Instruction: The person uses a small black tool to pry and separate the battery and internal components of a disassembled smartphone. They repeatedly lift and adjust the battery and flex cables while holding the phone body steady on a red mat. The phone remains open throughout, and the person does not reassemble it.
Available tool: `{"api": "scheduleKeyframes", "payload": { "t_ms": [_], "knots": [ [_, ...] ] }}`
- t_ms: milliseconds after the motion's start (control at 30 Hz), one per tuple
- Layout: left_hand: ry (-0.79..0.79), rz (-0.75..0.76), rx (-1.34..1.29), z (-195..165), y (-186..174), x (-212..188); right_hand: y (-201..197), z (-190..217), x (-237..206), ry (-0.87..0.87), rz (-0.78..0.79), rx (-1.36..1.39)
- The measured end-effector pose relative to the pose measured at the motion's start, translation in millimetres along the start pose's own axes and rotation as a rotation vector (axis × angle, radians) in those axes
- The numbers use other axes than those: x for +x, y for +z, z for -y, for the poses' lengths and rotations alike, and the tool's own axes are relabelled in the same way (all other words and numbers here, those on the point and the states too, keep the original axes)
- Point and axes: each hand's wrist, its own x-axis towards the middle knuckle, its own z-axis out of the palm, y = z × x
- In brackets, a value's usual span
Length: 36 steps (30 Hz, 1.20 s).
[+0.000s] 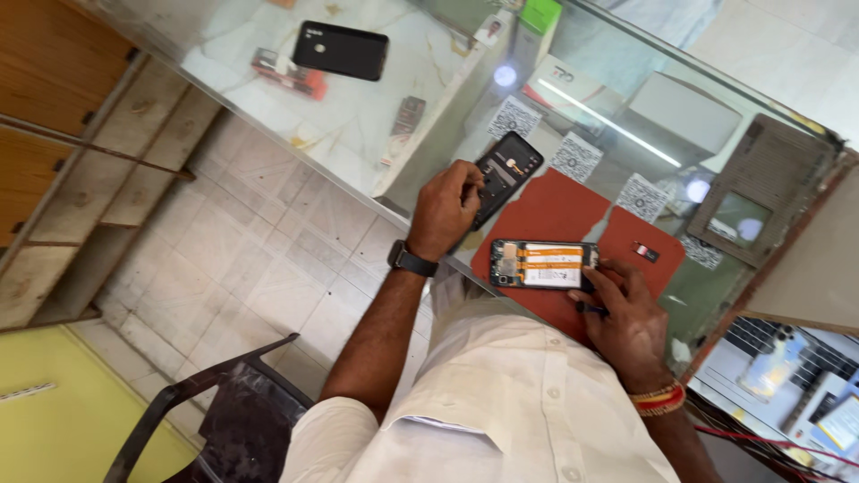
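Left hand [445, 207] grips a phone's back cover [504, 172]; right hand [626, 315] pinches a dark tool [592, 309] (tip hidden) beside the opened phone [543, 264], mid-disassembly.

Left hand [445, 211] stretched forward on a straight arm, fingers curled downward, dark watch on the wrist. Right hand [628, 315] drawn closer to the body, fingers bent and pressed down, red and gold bangles circling the wrist.
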Motion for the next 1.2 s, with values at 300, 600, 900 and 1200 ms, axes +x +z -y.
{"api": "scheduleKeyframes", "payload": {
  "t_ms": [300, 600, 900, 1200],
  "knots": [
    [0.116, -0.08, -0.013, -24, -17, -15, -9, -5, -2, -0.012, -0.053, 0.092],
    [-0.149, 0.215, -0.658, -45, 41, -69, -28, -20, 0, 0.248, -0.168, 0.503],
    [-0.456, 0.473, -1.122, -63, 66, -76, -38, 19, 20, -0.254, -0.189, 0.409],
    [-0.368, 0.5, -1.075, -67, 71, -80, -33, 23, 23, -0.31, -0.213, 0.373]
  ]
}}
